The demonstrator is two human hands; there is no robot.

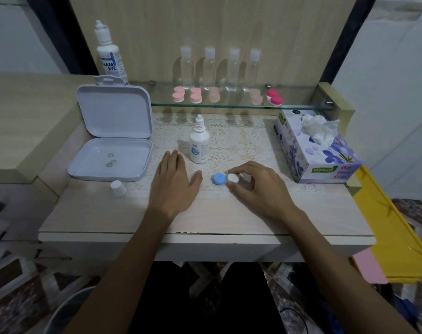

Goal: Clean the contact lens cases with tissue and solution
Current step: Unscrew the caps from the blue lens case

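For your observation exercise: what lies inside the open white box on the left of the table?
In the open white box, three small ring-like items lie on its tray. Its raised lid looks bare. What the rings are is too small to tell.

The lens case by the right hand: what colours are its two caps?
One blue, one white on the lens case; head view.

Blue-and-white lens case (224,178) on cream lace doily (231,143).
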